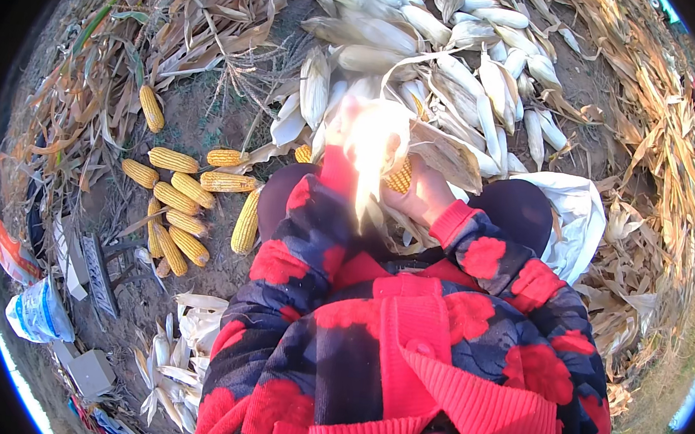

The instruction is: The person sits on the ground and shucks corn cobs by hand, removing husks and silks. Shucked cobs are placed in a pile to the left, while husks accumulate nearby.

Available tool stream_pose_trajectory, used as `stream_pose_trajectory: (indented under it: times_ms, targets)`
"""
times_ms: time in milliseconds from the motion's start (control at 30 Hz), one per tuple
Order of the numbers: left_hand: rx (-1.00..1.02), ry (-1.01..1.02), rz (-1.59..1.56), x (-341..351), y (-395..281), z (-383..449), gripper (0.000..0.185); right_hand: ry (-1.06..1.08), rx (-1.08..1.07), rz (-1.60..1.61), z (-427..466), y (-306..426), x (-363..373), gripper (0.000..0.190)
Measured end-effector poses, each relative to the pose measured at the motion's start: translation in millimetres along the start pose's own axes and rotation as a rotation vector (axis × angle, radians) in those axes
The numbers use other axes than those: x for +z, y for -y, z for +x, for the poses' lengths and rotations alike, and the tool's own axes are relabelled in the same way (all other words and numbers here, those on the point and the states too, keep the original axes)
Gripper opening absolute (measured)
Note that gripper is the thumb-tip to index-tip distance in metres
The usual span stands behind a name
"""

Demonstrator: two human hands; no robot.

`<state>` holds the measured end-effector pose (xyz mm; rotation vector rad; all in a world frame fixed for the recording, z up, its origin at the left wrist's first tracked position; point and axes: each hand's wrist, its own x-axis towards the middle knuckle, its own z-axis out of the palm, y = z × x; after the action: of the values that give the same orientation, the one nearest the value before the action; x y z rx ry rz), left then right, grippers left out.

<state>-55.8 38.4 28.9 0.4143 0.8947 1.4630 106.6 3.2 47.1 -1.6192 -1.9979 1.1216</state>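
Observation:
My right hand (426, 192) grips a partly husked ear of corn (398, 177), its yellow kernels bare beside the fingers. Pale, dry husk leaves (444, 150) spread from the ear to the right. My left hand (343, 117) is at the upper left of this ear, next to brightly lit husk. Strong glare washes out its fingers, so their grip is hidden. Both hands are between my knees. Just beyond them lies a heap of corn ears still in pale husks (368, 32).
Bare yellow ears (176, 198) lie on the soil at left. Dry stalks (646, 75) border both sides. A white sack (574, 216) is by my right knee. Loose husks (180, 363), a blue-white plastic bag (43, 312) and a grey block (91, 373) sit lower left.

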Motion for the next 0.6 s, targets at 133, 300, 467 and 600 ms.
stream_pose_trajectory:
  times_ms: [133,300,467,600]
  targets:
    - [0.004,-0.023,-0.006,-4,-1,-4,0.041,-0.001,0.047,-0.031,-3,21,-7,0.069]
    - [-0.014,-0.020,-0.008,0,-2,-10,0.044,-0.104,-0.084,-0.180,1,0,6,0.068]
    - [-0.024,-0.024,-0.004,3,-4,-13,0.047,-0.179,-0.345,-0.284,-1,-4,-1,0.069]
    - [-0.030,-0.021,-0.014,7,-3,-11,0.050,-0.054,-0.635,-0.301,13,-35,-11,0.070]
